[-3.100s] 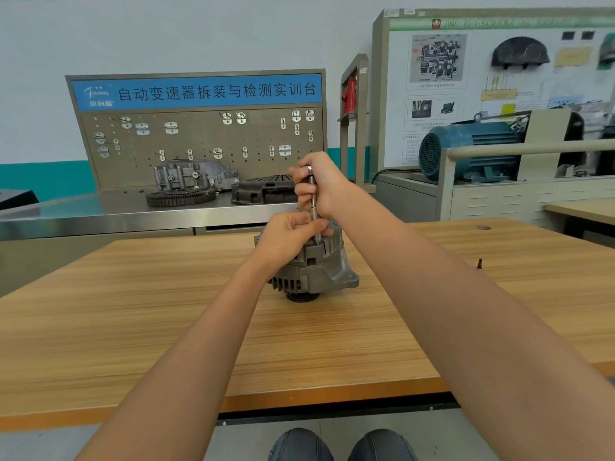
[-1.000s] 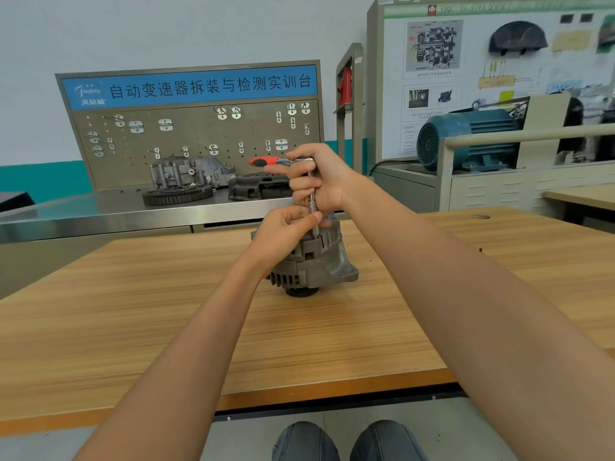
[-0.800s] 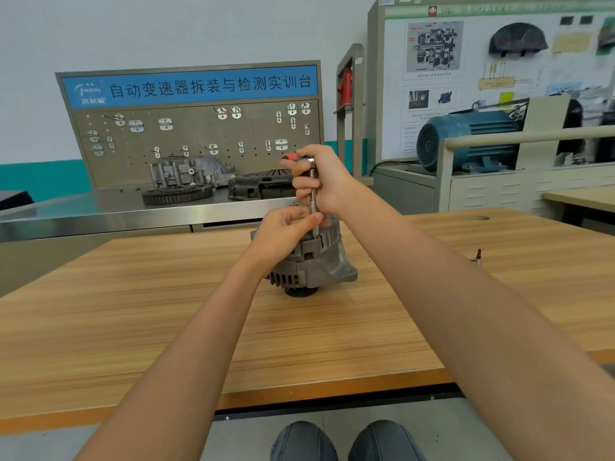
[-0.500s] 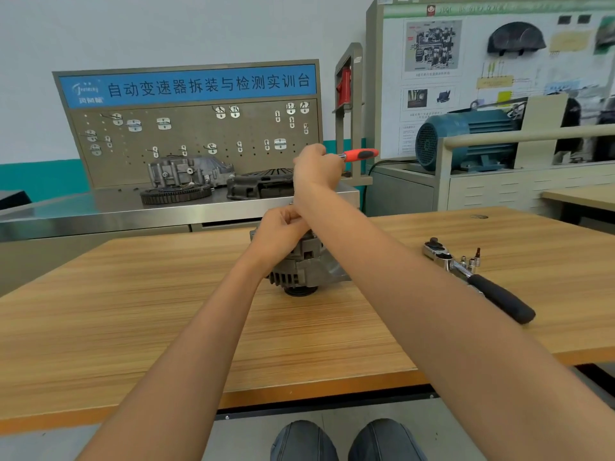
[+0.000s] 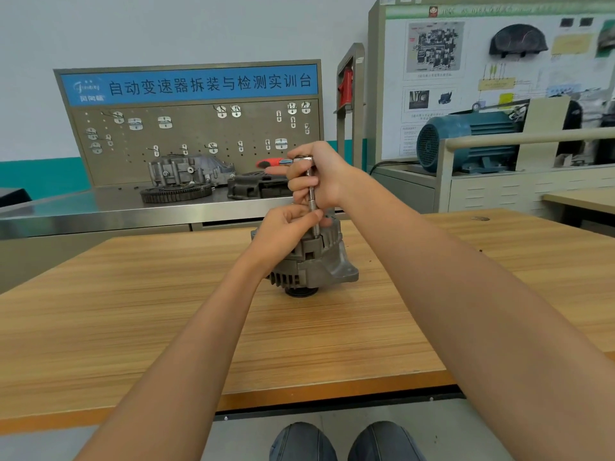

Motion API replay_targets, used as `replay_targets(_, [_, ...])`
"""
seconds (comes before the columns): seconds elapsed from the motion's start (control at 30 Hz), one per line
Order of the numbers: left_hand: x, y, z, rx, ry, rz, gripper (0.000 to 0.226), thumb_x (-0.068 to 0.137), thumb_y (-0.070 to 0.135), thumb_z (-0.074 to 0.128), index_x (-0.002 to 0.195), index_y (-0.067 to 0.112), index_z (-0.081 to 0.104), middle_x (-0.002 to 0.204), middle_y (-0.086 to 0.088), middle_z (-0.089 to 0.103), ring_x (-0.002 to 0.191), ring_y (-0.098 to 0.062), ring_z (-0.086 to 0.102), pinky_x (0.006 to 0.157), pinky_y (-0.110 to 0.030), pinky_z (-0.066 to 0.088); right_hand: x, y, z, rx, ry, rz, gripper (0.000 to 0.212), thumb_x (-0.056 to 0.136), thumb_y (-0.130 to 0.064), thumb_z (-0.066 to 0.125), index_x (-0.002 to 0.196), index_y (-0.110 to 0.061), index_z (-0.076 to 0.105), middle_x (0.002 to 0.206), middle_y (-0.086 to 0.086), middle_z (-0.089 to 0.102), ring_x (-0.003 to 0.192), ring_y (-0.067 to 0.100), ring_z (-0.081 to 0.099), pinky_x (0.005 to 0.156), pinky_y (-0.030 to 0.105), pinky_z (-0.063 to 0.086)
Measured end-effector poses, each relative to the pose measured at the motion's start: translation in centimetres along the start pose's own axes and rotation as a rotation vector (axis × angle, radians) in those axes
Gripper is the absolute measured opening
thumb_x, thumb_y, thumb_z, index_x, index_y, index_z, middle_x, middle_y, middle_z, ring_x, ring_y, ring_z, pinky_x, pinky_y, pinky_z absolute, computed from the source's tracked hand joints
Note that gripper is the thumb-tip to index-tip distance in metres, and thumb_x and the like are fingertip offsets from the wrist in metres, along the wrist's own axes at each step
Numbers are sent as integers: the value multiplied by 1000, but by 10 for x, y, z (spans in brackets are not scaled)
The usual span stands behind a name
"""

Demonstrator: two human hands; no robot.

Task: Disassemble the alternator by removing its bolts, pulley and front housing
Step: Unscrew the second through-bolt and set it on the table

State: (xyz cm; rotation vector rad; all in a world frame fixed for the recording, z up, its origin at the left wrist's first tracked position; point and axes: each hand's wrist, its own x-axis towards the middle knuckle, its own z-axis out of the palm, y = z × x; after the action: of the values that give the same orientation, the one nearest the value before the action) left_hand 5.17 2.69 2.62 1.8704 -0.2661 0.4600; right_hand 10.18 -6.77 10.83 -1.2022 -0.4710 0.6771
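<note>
**Ratchet on the alternator**

The table (image 5: pixel 133 311) fills the lower frame. At its centre stands the alternator (image 5: pixel 312 264), pulley (image 5: pixel 301 292) down against the wood. My left hand (image 5: pixel 283 234) rests on top of the housing, fingers curled round the base of the extension (image 5: pixel 312 201). My right hand (image 5: pixel 319 176), just above, clenches the upright extension; the ratchet (image 5: pixel 283 161) handle points toward frame left.
</note>
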Motion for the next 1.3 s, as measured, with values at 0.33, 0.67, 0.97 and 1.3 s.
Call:
replay_targets(0.33, [0,-2,-2,-35,-12,26,16,91,20,60,83,24,73,90,4,75,97,-15,67,89,-27,51,-2,-4,-4,-39,-126,61,41,95,-26,36,108,3,61,35,-9,27,33,5,18,49,19,14])
replay_targets(0.67, [2,-5,-3,21,2,47,16,92,23,60,86,20,74,85,8,74,82,-3,67,79,-17,50,-4,-2,3,-281,170,-119,21,95,-24,43,80,-11,48,61,-3,46,51,8,40,53,21,33])
replay_targets(0.97, [2,-2,-5,73,-65,37,18,95,27,54,89,28,71,90,15,73,94,0,65,94,-23,44,-2,-2,-2,-345,79,-183,24,97,-21,39,108,-9,57,66,-3,51,57,7,46,59,23,37])
replay_targets(1.3, [1,1,-7,61,-91,-6,14,94,27,55,94,30,69,94,12,74,105,-5,63,103,-31,41,-4,-3,-1,-74,-119,-16,18,94,-19,41,95,-8,56,56,-6,54,42,4,42,52,20,36])
